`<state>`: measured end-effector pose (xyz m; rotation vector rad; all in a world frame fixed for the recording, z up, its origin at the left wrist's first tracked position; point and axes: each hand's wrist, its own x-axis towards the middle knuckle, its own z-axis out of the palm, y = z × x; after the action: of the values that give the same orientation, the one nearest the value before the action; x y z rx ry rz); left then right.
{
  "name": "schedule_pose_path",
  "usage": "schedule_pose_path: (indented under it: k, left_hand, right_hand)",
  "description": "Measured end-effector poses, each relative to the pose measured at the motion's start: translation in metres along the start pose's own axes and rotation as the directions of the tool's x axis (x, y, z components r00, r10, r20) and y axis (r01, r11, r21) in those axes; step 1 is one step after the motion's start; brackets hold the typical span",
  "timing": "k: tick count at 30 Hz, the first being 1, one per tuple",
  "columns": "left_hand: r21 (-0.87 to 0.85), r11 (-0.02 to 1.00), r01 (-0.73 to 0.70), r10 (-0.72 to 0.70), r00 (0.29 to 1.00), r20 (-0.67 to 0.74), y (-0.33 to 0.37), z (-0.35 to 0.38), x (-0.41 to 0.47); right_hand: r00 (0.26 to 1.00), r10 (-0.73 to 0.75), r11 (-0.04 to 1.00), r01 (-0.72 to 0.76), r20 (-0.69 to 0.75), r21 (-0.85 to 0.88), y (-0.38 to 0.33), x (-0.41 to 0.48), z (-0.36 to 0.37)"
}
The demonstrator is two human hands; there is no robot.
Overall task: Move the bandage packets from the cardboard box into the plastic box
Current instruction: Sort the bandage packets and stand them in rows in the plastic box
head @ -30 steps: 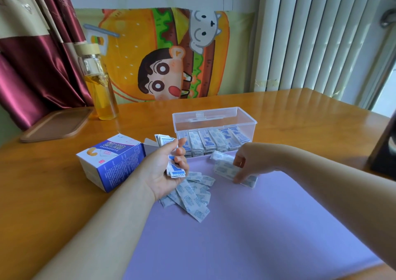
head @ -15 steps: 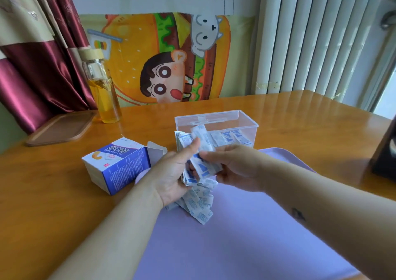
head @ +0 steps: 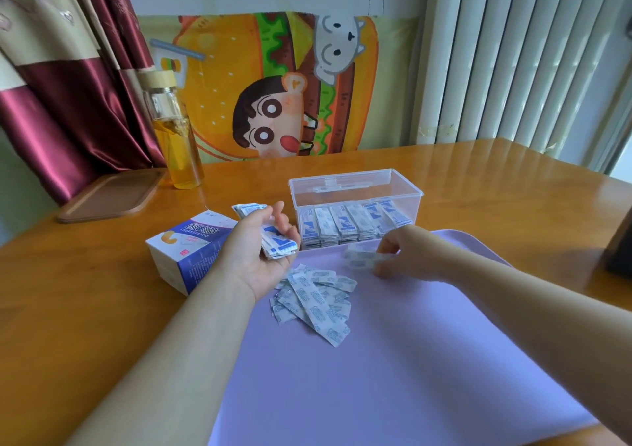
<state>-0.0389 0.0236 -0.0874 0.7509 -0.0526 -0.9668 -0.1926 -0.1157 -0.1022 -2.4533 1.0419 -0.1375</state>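
- Plastic box (head: 355,186): clear, lid off, stands on the wooden table (head: 68,309) at the far edge of the purple mat (head: 410,360).
- Filed packets (head: 352,223): stand on edge in a neat row inside the plastic box, against its near wall.
- Left hand (head: 253,257): hovers palm up just left of the plastic box, thumb and curled fingers grasping a stack of packets (head: 278,240), blue-printed faces up.
- Right hand (head: 407,254): reaches down to the mat just in front of the plastic box, fingertips pinching blurred packets (head: 362,259); too smeared to count.
- Loose packets (head: 314,298): lie scattered and overlapping on the mat, nearer the camera than the plastic box, between the two forearms.
- Cardboard box (head: 191,250): white and blue, sits on the table left of the plastic box, partly hidden behind the left hand; more packets (head: 248,208) poke up past the thumb on the side facing the plastic box.
- Glass bottle (head: 174,138): holds amber liquid, stands well to the far left of the plastic box, beside a brown tray (head: 109,196).
- Cartoon cloth (head: 280,86): hangs behind the plastic box, beyond the table.
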Motion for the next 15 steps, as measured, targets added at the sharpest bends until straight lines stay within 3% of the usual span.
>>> schedule_pose_path:
  k: [7,9,11,13,15]
  left_hand:
    - [0.033,0.997,-0.070,0.070,0.998,-0.005,0.007,-0.001,0.002]
    - [0.031,0.994,-0.108,0.108,0.994,-0.016,0.008,-0.001,0.003]
    - [0.037,0.992,-0.118,0.119,0.993,-0.023,0.009,-0.002,0.003]
    - [0.049,0.994,-0.100,0.101,0.995,-0.022,0.007,-0.002,0.002]
    - [0.074,0.996,-0.056,0.057,0.998,-0.011,0.004,-0.001,0.001]
  right_hand:
    - [0.999,0.037,0.994,-0.039,0.015,0.104,0.006,0.011,-0.003]
    - [0.999,0.041,0.952,-0.050,0.034,0.304,0.000,0.010,-0.003]
    - [0.990,-0.007,0.878,-0.061,0.141,0.474,-0.014,0.004,0.000]
    - [0.985,-0.075,0.902,0.000,0.157,0.432,-0.027,-0.001,0.004]
    - [0.990,-0.136,0.934,0.119,0.027,0.336,-0.037,-0.009,0.005]
